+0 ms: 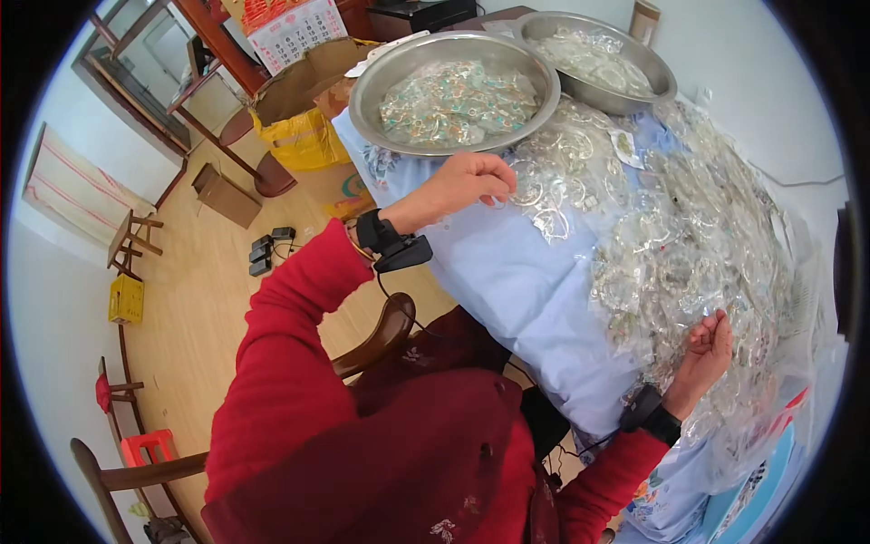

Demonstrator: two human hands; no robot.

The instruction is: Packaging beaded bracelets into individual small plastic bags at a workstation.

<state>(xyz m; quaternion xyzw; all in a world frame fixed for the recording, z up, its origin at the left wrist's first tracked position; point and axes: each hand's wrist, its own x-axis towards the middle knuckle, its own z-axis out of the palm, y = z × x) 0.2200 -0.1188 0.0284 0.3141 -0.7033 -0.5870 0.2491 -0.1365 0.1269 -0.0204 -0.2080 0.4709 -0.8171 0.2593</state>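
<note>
My left hand (467, 189) is raised just below the left metal basin, its fingers curled and pressed together at the left edge of a smaller pile of clear bags with silvery ring-shaped pieces (575, 163). What it holds, if anything, is too small to make out. Over the near part of a wide heap of clear bags with shiny jewellery-like pieces (675, 245), my right hand (702, 355) has its fingers drawn together. Whatever lies between those fingertips blends into the plastic around it.
A metal basin (364, 113) of small bags with turquoise and orange bits stands at the far left of the blue-clothed table (507, 263); a second basin (664, 89) sits behind it. Cardboard boxes (308, 77), a wooden chair (385, 331) and a light blue tray (752, 490) are nearby.
</note>
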